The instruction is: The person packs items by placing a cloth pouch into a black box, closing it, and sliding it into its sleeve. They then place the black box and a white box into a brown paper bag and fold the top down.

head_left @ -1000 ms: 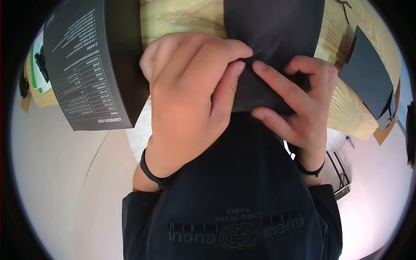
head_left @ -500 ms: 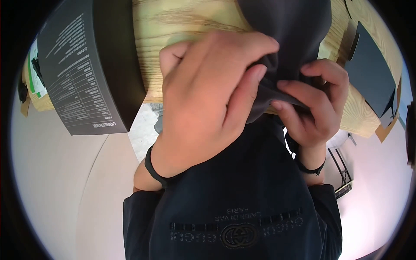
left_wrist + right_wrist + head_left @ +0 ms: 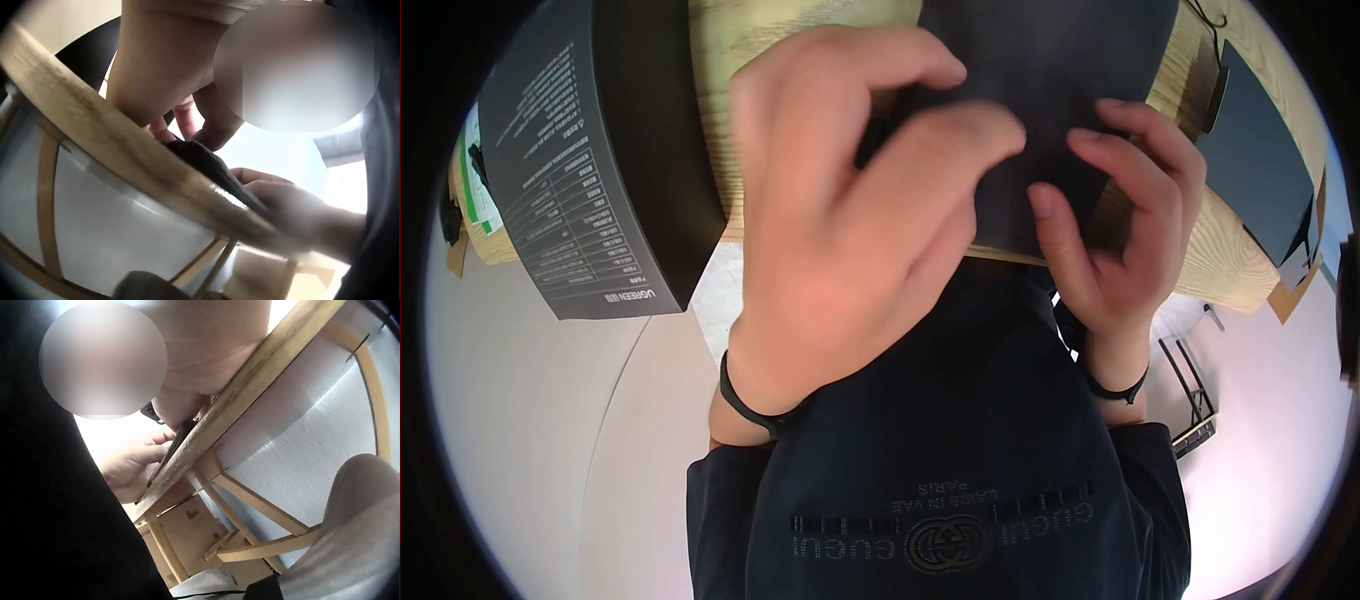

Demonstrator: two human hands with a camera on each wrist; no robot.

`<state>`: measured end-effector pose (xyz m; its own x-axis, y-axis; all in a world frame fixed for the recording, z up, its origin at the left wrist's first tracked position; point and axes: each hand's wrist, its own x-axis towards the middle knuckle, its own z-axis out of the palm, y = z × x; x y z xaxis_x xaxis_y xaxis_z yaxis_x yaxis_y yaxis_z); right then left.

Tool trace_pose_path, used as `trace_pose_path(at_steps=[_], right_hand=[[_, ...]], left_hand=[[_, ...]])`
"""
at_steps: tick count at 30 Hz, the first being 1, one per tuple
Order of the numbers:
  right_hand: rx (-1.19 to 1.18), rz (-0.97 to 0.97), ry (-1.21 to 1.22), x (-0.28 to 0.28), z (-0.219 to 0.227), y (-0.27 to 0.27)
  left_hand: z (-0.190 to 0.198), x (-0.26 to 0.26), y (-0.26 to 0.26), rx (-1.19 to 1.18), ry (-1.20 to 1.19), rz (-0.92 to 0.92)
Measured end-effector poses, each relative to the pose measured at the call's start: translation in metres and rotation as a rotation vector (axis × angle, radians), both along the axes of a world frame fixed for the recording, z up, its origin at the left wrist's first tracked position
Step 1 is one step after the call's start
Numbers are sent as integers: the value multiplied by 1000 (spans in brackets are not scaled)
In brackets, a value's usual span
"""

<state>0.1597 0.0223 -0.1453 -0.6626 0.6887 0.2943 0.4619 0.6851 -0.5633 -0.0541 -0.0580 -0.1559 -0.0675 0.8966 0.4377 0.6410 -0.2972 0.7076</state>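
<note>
A dark grey cloth [image 3: 1040,70] lies flat over the table's near edge in the head view. The left hand [image 3: 830,220] hovers at or over its left side, fingers bent and spread apart, nothing seen pinched; its thumb is partly hidden under the index finger. On the cloth's right side, the right hand [image 3: 1135,235] has its fingers loosely bent, tips at the cloth. The left wrist view shows the cloth [image 3: 212,165] as a dark fold over the edge between both hands. In the right wrist view a dark strip of cloth [image 3: 179,442] lies by the fingertips.
A large dark printed box [image 3: 570,190] stands at the left of the wooden table [image 3: 740,25]. To the right lies a flat dark box or panel [image 3: 1255,160], with a thin black cable [image 3: 1200,15] behind it. Chair or stool legs [image 3: 1185,385] show below right.
The bunched cloth is spread flatter. The left hand has moved left and up, its fingers parting from their pinch. The right hand's thumb and fingers have come apart and shifted slightly upward.
</note>
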Motion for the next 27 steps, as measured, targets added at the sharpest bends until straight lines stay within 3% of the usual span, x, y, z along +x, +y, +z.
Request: trace_pose_path(at_steps=[1,2,5,13,18,25,27], right_hand=[[3,29,-28,-1,0,1],[3,18,-5,-2,-1,1],[-2,52,4,2,-3,2],[-12,181,5,-3,7,9],[-2,267,-1,6,3,10],[-160,175,46,8,8,8],[-244,47,130,6,6,3]], left_hand=[[1,2,0,28,224,32],[6,7,-3,27,224,31],[21,21,-13,-316,172,-53],[15,19,-15,-254,272,-32],[17,9,-15,-180,161,-66],[17,-3,-20,-120,68,-143],[15,3,-20,-98,-5,-3]])
